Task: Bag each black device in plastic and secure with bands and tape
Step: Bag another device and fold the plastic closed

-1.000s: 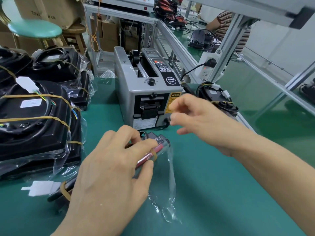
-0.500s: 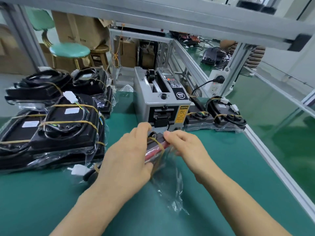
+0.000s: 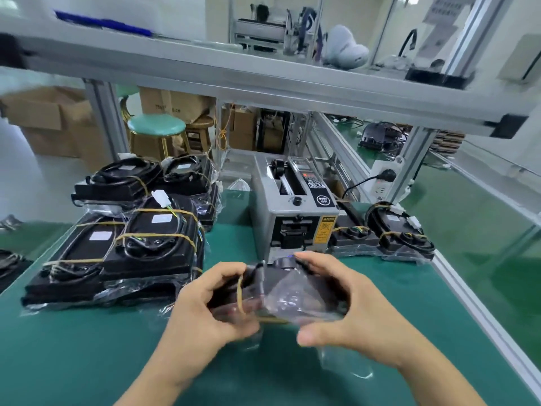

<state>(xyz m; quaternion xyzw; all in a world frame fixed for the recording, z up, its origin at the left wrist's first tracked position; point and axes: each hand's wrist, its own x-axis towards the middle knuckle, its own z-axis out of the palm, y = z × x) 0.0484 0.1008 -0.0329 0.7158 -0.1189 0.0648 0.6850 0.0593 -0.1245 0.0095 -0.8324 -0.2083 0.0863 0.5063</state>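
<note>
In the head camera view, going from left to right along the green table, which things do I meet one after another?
Stack of bagged black devices with rubber bands → left hand → bagged device held in both hands → right hand → two bagged devices beside the grey tape dispenser. The tape dispenser stands farther back, above the hands.

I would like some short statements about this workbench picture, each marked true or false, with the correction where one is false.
1. Both hands hold the bagged device. True: the left hand and the right hand both grip it.
2. A band goes around the device. True.
3. The tape machine stands left of the device stack. False: it stands to the right of the stack.
4. The stool has a red seat. False: the seat is green.
5. The devices in the stack are unbagged. False: they lie in clear plastic with bands around them.
</note>
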